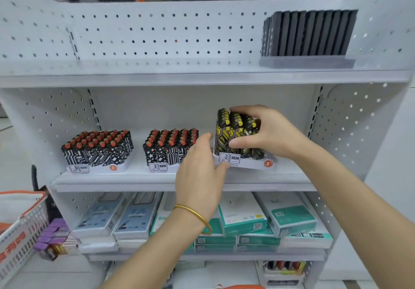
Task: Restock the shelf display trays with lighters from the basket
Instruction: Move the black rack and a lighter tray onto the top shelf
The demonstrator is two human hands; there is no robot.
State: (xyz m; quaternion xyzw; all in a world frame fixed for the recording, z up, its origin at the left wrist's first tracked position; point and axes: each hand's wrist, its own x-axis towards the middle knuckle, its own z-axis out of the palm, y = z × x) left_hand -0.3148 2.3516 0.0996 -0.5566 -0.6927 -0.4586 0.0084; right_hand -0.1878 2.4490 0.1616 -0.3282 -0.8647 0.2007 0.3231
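Note:
Three white display trays stand on the middle shelf (pixel 157 183). The left tray (pixel 98 168) and the middle tray (pixel 159 167) hold several black-and-white lighters with red caps. The right tray (pixel 249 164) holds black-and-yellow lighters (pixel 226 131). My right hand (pixel 267 131) grips a bunch of these black-and-yellow lighters from above and the front, over the right tray. My left hand (pixel 199 171) reaches to the right tray's front left corner, thumb touching its label edge. A white and orange basket (pixel 20 225) is at the lower left; its contents are hidden.
Black flat boxes (pixel 310 33) stand in a row on the top shelf at the right. Boxed cables and teal-and-white boxes (pixel 244 219) fill the lower shelf. Purple small packs (pixel 54 234) lie by the basket. More lighters (pixel 285 266) sit on the bottom shelf.

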